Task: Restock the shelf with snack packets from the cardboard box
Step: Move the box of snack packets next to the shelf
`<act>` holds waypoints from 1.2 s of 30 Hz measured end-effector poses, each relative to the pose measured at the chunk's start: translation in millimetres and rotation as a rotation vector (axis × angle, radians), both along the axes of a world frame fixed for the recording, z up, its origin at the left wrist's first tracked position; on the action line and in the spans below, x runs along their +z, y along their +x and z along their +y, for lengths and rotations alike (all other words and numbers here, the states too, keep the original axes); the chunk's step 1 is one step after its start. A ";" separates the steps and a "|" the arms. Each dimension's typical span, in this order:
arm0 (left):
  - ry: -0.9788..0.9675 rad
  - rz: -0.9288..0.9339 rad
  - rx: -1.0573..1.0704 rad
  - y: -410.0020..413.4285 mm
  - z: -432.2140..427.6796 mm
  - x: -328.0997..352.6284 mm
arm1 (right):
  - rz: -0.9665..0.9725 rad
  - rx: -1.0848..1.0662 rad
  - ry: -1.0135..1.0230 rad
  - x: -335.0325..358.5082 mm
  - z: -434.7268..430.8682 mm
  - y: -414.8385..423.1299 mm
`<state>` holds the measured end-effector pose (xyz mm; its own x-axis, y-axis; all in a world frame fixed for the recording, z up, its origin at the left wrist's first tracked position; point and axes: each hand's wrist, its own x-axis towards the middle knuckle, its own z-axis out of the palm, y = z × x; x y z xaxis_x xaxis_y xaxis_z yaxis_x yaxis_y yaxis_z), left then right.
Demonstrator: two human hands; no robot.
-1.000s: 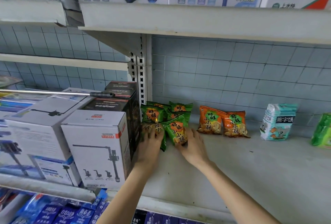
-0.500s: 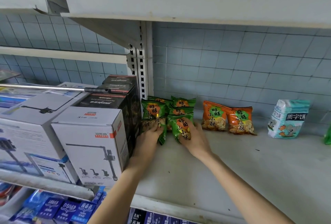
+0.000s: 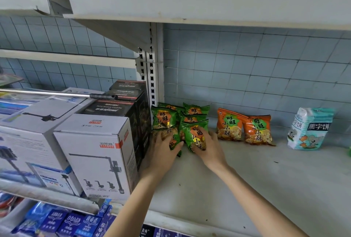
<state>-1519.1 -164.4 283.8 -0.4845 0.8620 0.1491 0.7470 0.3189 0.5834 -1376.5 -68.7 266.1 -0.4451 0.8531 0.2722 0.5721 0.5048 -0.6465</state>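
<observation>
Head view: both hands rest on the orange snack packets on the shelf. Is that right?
Not the orange ones. The head view shows the left hand and right hand on the green snack packets; the orange snack packets stand untouched to their right on the shelf.

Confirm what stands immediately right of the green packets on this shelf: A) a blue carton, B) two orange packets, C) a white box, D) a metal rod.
B: two orange packets stand against the tiled wall just right of the green packets, with the pale blue bag farther right.
</observation>
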 end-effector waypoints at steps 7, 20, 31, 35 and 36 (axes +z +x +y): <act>-0.080 -0.030 0.104 5.3 20.8 11.4 | -0.014 0.004 -0.012 3.7 1.3 2.4; -0.041 0.411 0.122 -9.9 41.8 -18.2 | 0.133 -0.119 0.031 6.5 -3.7 -17.3; -0.212 0.461 -0.039 -7.3 14.0 -11.5 | -0.182 -0.052 0.027 11.4 -13.0 -16.7; -0.151 0.506 -0.085 -4.0 -10.3 -5.8 | -0.295 -0.046 0.120 19.9 -27.7 4.3; -0.134 0.518 -0.097 -2.5 -14.8 -5.1 | -0.318 -0.055 0.153 22.1 -32.6 11.2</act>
